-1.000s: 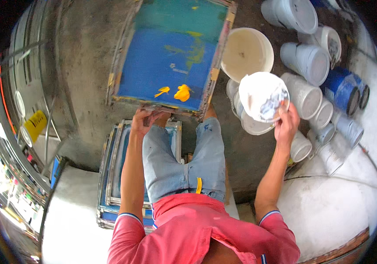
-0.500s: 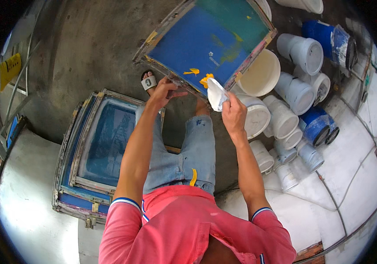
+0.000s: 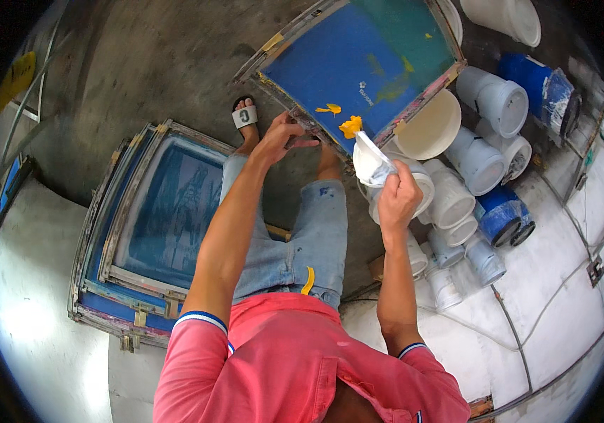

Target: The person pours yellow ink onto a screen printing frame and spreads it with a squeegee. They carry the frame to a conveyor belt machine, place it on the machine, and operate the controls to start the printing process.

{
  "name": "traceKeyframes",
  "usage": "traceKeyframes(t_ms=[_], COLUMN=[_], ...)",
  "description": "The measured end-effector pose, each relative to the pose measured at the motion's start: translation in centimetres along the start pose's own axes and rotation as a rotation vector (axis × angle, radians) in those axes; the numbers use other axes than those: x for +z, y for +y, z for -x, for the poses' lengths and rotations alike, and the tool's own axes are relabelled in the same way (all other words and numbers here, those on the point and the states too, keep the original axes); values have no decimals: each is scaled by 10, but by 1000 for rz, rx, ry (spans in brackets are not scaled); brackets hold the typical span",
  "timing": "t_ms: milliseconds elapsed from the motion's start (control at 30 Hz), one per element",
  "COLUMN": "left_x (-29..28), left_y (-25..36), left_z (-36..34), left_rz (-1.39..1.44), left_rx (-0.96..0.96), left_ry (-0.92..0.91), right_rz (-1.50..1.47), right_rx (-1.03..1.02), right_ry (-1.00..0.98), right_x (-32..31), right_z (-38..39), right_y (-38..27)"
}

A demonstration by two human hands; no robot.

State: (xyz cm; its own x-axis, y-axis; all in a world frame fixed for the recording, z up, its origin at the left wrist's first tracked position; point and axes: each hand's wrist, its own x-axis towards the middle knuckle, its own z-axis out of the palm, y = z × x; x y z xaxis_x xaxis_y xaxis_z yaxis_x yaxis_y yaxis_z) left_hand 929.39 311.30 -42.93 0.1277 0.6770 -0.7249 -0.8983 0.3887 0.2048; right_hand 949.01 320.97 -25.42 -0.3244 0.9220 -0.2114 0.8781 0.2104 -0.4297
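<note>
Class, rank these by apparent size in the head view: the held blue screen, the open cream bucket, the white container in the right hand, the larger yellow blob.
Largest to smallest:
1. Held blue screen
2. Open cream bucket, though partly hidden
3. White container
4. Larger yellow blob

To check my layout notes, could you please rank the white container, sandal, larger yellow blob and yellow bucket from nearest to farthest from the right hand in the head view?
From the right hand:
1. White container: held in it.
2. Larger yellow blob: up-left, on the blue screen.
3. Sandal: farther left.
4. Yellow bucket: far left edge.
</note>
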Motion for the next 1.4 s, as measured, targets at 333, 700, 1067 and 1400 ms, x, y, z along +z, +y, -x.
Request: traceKeyframes(t_ms=[333, 700, 1067, 1400], left_x=[-8, -3, -10, -9], left_y=[-3, -7, -8, -7], left_z=[-9, -5, -8, -13], left_rz=[-17, 8, 8, -4], left_rx=[-2, -51, -45, -47], left_ry=[7, 64, 36, 65], right_rz=[47, 21, -53, -144], right_rx=[19, 37, 307, 337], right_ry=[23, 114, 98, 170], right_x=[16, 37, 53, 59], right_z=[-6, -9, -6, -14], right_y=[22, 39, 54, 50])
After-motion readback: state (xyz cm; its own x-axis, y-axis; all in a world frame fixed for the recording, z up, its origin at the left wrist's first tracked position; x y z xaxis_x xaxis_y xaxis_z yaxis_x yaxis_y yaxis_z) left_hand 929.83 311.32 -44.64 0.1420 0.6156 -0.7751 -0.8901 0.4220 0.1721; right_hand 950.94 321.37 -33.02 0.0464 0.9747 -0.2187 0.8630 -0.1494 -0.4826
